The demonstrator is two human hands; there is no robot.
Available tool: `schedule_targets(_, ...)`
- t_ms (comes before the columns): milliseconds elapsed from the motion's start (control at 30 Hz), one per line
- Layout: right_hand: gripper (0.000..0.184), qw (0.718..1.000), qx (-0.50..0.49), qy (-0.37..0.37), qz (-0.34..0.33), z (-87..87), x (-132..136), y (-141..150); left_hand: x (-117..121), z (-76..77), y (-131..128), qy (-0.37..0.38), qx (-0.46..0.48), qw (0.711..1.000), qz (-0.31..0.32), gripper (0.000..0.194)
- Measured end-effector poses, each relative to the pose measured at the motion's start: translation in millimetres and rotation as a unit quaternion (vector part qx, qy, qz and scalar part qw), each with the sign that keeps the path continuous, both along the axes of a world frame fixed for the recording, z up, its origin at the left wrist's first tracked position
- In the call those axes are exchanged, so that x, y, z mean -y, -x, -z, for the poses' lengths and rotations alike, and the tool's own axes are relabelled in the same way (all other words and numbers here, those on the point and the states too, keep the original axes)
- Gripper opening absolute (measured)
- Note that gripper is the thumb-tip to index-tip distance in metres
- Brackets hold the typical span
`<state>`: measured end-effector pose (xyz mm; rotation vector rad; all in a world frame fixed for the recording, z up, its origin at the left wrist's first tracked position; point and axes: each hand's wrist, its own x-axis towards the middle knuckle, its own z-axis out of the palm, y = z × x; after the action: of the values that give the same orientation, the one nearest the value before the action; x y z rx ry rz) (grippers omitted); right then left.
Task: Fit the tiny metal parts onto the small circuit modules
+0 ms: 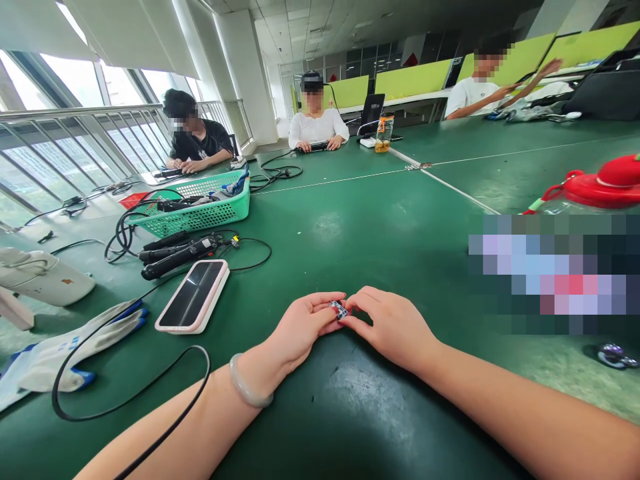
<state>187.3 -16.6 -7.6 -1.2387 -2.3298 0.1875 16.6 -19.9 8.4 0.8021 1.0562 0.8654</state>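
Note:
A small dark-and-white patterned piece [339,310] is held just above the near part of the green table. My left hand [305,320] grips it between thumb and fingers, and a pale bangle [245,383] circles that wrist. From the right, my right hand [387,323] meets it with thumb and forefinger curved in a pinch at its edge. The fingertips cover part of the piece, and it is too small to tell its kind. A phone in a pale pink case [193,297] lies left of my hands.
Left on the green table [350,227] are a green basket [200,217] of cables, black folded stands [183,253], a white-and-blue glove [75,347] and a black cable [130,403]. A red-lidded container [595,187] stands right. Several people sit around the table's far side.

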Motion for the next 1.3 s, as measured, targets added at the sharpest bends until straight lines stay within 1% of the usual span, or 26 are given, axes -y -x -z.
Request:
schedule_targets(100,0.022,0.999,-0.015,0.032,0.001,-0.6,-1.6,-1.4,0.7,-4.1,2.3,-0.010,-0.023,1.000,-0.009,0.025)
schedule_targets(167,0.024,0.998,-0.031,0.056,0.006,-0.4,-3.7,-3.3,-0.7,-7.8,6.9,-0.031,-0.071,0.997,-0.025,0.025)
schedule_targets(233,0.025,0.996,-0.047,0.078,0.015,0.2,-6.6,-5.7,-3.6,-11.7,15.8,-0.071,-0.151,0.986,-0.026,0.027)
schedule_targets(267,0.024,0.994,-0.054,0.088,0.021,0.6,-8.1,-6.8,-5.3,-13.7,22.0,-0.098,-0.205,0.974,-0.019,0.029)
schedule_targets(300,0.024,0.993,-0.060,0.097,0.027,1.1,-9.5,-8.0,-6.9,-15.5,29.2,-0.128,-0.265,0.956,-0.008,0.030)
schedule_targets(333,0.023,0.992,-0.065,0.104,0.032,1.5,-10.7,-8.9,-8.3,-17.2,37.3,-0.162,-0.332,0.929,0.005,0.031)
schedule_targets(367,0.023,0.991,-0.069,0.110,0.037,1.9,-11.7,-9.8,-9.4,-18.6,45.9,-0.194,-0.416,0.888,0.015,0.031)
schedule_targets(433,0.022,0.989,-0.075,0.118,0.041,2.6,-12.9,-10.9,-10.9,-19.8,63.4,-0.246,-0.582,0.775,0.016,0.032)
schedule_targets(500,0.021,0.988,-0.079,0.123,0.040,3.3,-13.3,-11.3,-12.3,-17.9,79.6,-0.278,-0.685,0.674,0.003,0.037)
schedule_targets(533,0.021,0.988,-0.081,0.126,0.039,3.6,-13.3,-11.2,-13.3,-15.8,86.6,-0.289,-0.719,0.632,0.000,0.040)
schedule_targets(567,0.021,0.988,-0.082,0.128,0.039,3.9,-13.4,-11.1,-14.4,-13.3,92.7,-0.290,-0.746,0.599,0.009,0.043)
schedule_targets(600,0.021,0.987,-0.082,0.129,0.039,4.2,-13.6,-10.8,-15.8,-10.6,97.8,-0.290,-0.766,0.573,0.024,0.045)
schedule_targets(667,0.021,0.987,-0.080,0.131,0.038,4.8,-14.3,-10.4,-18.6,-6.0,105.2,-0.288,-0.788,0.541,0.057,0.047)
schedule_targets(733,0.020,0.987,-0.078,0.132,0.038,5.5,-15.3,-10.2,-20.7,-3.7,109.1,-0.292,-0.795,0.526,0.079,0.048)
schedule_targets(800,0.020,0.988,-0.076,0.132,0.037,6.3,-16.4,-10.2,-21.5,-4.1,110.1,-0.297,-0.796,0.521,0.088,0.049)
schedule_targets(967,0.020,0.988,-0.071,0.135,0.035,6.9,-17.3,-10.0,-17.7,-12.5,104.0,-0.287,-0.793,0.528,0.098,0.055)
schedule_targets(1100,0.020,0.988,-0.063,0.134,0.036,6.0,-16.6,-9.5,-15.7,-16.8,100.6,-0.260,-0.805,0.523,0.104,0.048)
schedule_targets(1167,0.020,0.989,-0.059,0.134,0.037,5.4,-16.3,-9.4,-17.1,-15.0,102.5,-0.262,-0.804,0.524,0.100,0.045)
schedule_targets(1300,0.021,0.988,-0.053,0.138,0.038,4.2,-16.4,-9.6,-21.3,-6.5,110.6,-0.277,-0.803,0.520,0.096,0.039)
